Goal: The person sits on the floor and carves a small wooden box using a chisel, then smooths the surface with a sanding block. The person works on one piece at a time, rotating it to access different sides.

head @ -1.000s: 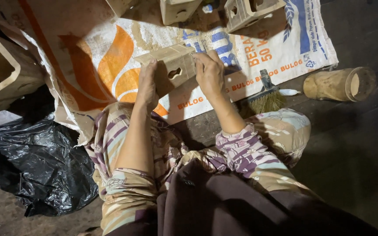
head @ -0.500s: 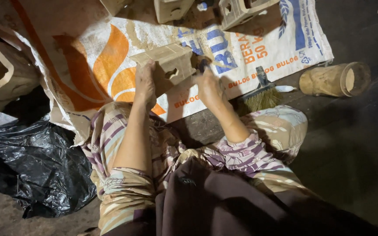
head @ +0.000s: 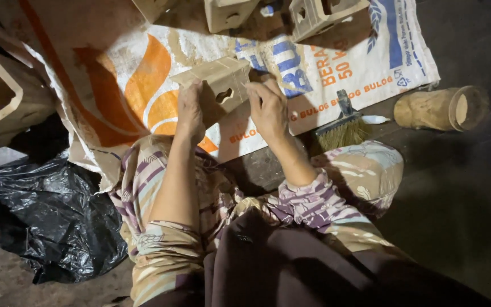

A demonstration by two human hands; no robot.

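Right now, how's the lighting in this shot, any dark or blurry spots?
Head view: bright light falls on the woven sack and the box held by the left hand and right hand; the plastic bag glints; the right floor is in deep shadow; edges look slightly soft.

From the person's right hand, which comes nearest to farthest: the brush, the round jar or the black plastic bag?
From the right hand:
1. Brush, just to its right on the sack.
2. Round jar, lying farther right on the floor.
3. Black plastic bag, far lower left.
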